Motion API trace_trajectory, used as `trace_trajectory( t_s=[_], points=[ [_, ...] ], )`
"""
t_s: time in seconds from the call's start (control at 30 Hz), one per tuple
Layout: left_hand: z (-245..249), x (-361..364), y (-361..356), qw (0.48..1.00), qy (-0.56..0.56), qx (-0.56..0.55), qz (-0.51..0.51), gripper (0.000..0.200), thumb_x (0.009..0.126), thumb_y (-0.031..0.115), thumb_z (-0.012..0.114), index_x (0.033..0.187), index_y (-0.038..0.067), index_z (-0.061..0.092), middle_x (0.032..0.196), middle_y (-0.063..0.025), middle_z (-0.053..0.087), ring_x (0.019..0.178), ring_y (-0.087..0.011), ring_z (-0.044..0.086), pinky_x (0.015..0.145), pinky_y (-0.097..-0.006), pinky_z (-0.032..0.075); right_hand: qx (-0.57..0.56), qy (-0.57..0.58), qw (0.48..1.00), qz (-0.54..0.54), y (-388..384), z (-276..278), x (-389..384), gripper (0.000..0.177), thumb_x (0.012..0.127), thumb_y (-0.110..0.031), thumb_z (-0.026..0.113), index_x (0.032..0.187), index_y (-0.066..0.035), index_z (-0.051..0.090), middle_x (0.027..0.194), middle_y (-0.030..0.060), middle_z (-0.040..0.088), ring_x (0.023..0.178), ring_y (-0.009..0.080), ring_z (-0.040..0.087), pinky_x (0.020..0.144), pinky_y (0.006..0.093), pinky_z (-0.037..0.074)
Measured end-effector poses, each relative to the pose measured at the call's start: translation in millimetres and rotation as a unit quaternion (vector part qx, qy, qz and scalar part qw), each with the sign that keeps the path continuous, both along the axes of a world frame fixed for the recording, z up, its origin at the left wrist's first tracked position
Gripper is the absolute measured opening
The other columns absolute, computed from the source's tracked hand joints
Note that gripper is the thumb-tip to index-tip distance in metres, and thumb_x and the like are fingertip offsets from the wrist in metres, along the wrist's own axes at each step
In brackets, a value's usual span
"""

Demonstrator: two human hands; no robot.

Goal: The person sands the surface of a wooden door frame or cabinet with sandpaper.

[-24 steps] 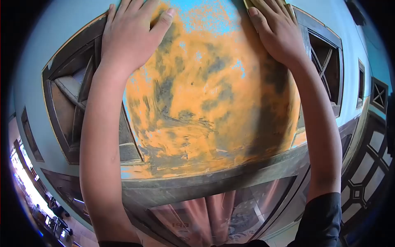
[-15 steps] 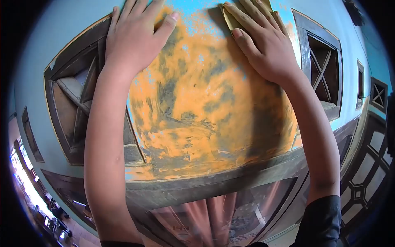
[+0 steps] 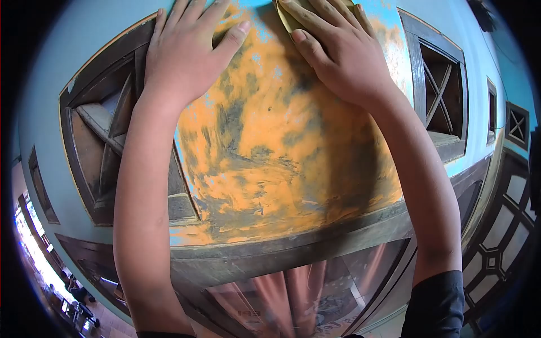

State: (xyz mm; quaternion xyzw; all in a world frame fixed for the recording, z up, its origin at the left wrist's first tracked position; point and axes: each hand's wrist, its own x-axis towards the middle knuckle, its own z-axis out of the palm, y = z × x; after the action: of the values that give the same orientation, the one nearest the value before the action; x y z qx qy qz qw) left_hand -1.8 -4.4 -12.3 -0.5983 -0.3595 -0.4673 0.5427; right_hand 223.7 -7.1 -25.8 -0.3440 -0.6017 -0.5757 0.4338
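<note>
My left hand (image 3: pixel 183 59) lies flat near the top of the wall, fingers stretched upward and thumb apart, with nothing in it. Under my right hand (image 3: pixel 346 62) is a yellowish sheet of sandpaper (image 3: pixel 288 21), pressed flat against the wall. The sheet's left edge shows beside the thumb and fingers; the palm hides most of it. Between and below both hands spreads a wall patch (image 3: pixel 265 135) of orange and dark grey, scuffed, with flecks of light blue paint. My right arm casts a shadow across it.
Dark wooden vent frames with crossed slats stand left (image 3: pixel 101 129) and right (image 3: pixel 439 90) of the patch. A wooden beam (image 3: pixel 270 253) runs below it, over glass with a brownish-pink curtain (image 3: pixel 298 298) visible. A patterned door (image 3: pixel 496 253) is at far right.
My right hand has slid left across the wall with the sandpaper, and its shadow has shifted left too. My left hand stays at nearly the same spot.
</note>
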Motion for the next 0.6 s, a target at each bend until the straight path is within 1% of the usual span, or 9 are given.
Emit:
trace_trajectory(
  t_s=[0.13,0.23,0.3,0.33,0.37,0.43,0.5,0.57,0.6],
  points=[
    [1.8,-1.2,0.3,1.000,-0.001,-0.005,0.001,0.065,0.107,0.050,0.042,0.162,0.017,0.032,0.170,-0.0149,0.023,0.158,-0.0343,0.017,0.130,-0.0484,0.013,-0.017,0.009,1.000,-0.007,-1.2,2.6,1.3,0.057,0.107,-0.039,0.038,0.159,-0.017,0.042,0.168,0.0156,0.031,0.157,0.0388,0.019,0.129,0.0509,0.012],
    [-2.6,4.2,-4.5,1.000,-0.009,-0.007,0.010,0.066,0.107,0.050,0.042,0.163,0.017,0.031,0.170,-0.0141,0.023,0.158,-0.0339,0.018,0.130,-0.0491,0.013,-0.008,0.004,1.000,0.002,-1.0,1.6,0.2,0.057,0.107,-0.041,0.037,0.159,-0.018,0.042,0.168,0.0154,0.030,0.157,0.0395,0.019,0.129,0.0513,0.012],
    [-0.1,0.0,-1.1,0.999,0.028,-0.003,0.018,0.066,0.107,0.050,0.043,0.164,0.019,0.030,0.171,-0.0135,0.023,0.158,-0.0337,0.018,0.129,-0.0499,0.013,-0.026,0.011,0.999,-0.017,-2.1,-0.5,-1.7,0.058,0.107,-0.042,0.037,0.159,-0.016,0.041,0.168,0.0174,0.029,0.157,0.0406,0.019,0.128,0.0516,0.014],
    [8.0,-9.3,8.0,0.997,0.068,0.004,0.021,0.066,0.107,0.050,0.043,0.164,0.019,0.030,0.171,-0.0130,0.023,0.158,-0.0337,0.018,0.129,-0.0502,0.013,-0.033,0.014,0.999,-0.027,-3.1,-0.7,-2.4,0.058,0.107,-0.042,0.037,0.159,-0.016,0.041,0.168,0.0184,0.029,0.157,0.0411,0.020,0.128,0.0518,0.014],
    [13.0,-15.2,14.2,0.994,0.108,0.011,0.023,0.066,0.107,0.049,0.043,0.164,0.020,0.029,0.171,-0.0126,0.023,0.158,-0.0338,0.018,0.129,-0.0506,0.013,-0.034,-0.011,0.999,-0.019,-4.4,-1.2,-1.7,0.060,0.107,-0.044,0.036,0.159,-0.015,0.040,0.168,0.0194,0.028,0.157,0.0418,0.018,0.128,0.0521,0.014],
    [2.1,-7.2,-15.1,0.988,0.149,-0.042,0.024,0.066,0.108,0.047,0.041,0.165,0.016,0.026,0.171,-0.0148,0.022,0.158,-0.0358,0.016,0.129,-0.0513,0.012,-0.034,-0.063,0.997,-0.008,-6.3,-1.5,3.2,0.062,0.107,-0.046,0.035,0.161,-0.014,0.038,0.168,0.0216,0.025,0.157,0.0433,0.016,0.128,0.0526,0.013],
    [0.9,-6.8,-13.5,0.984,0.177,-0.016,0.001,0.058,0.106,0.047,0.046,0.158,0.022,0.036,0.168,-0.0098,0.029,0.156,-0.0345,0.023,0.128,-0.0520,0.016,0.102,-0.131,0.986,-0.025,3.1,-7.1,6.9,0.057,0.103,-0.040,0.050,0.150,-0.010,0.051,0.157,0.0224,0.044,0.149,0.0386,0.037,0.124,0.0485,0.027],
    [8.8,-16.1,22.3,0.976,0.192,0.090,-0.045,0.045,0.102,0.049,0.056,0.146,0.038,0.058,0.162,0.0023,0.044,0.151,-0.0301,0.037,0.126,-0.0527,0.025,0.008,-0.122,0.989,0.080,3.6,-10.5,6.5,0.065,0.094,-0.045,0.069,0.150,-0.016,0.055,0.161,0.0133,0.043,0.153,0.0319,0.033,0.128,0.0478,0.022],
    [8.0,-17.7,21.2,0.976,0.198,0.084,-0.046,0.044,0.101,0.049,0.056,0.144,0.037,0.060,0.162,0.0020,0.044,0.151,-0.0298,0.037,0.126,-0.0531,0.026,0.010,-0.135,0.988,0.075,2.1,-11.9,8.4,0.059,0.095,-0.041,0.069,0.148,-0.016,0.057,0.157,0.0119,0.047,0.150,0.0305,0.038,0.126,0.0473,0.025]
  ],
)
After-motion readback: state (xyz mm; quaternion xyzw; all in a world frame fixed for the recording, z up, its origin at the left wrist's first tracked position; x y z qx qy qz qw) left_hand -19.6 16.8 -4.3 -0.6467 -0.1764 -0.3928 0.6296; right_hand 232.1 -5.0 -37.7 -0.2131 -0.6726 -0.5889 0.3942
